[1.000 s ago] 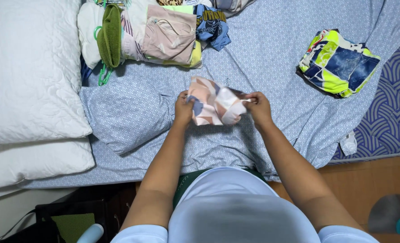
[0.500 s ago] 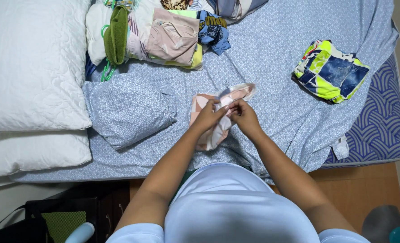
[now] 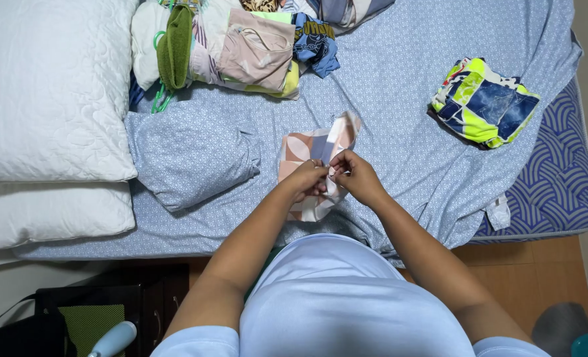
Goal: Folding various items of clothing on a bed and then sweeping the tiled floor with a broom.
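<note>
A small pink, white and grey patterned garment (image 3: 310,153) lies folded on the blue patterned bedsheet (image 3: 399,99) in front of me. My left hand (image 3: 306,180) pinches its lower middle part. My right hand (image 3: 354,175) meets the left hand and grips the same cloth, with a strip of it rising toward the upper right. Both hands are closed on the fabric, fingertips touching each other.
A heap of mixed clothes (image 3: 241,43) sits at the bed's far side. A folded yellow and blue garment (image 3: 484,100) lies to the right. Two white pillows (image 3: 46,92) fill the left. A blue pillowcase (image 3: 188,152) lies beside them. Wooden floor (image 3: 525,264) shows lower right.
The hands came together from holding the garment spread apart. The cloth is now folded narrower and lies lower on the sheet, with both hands pinching its middle.
</note>
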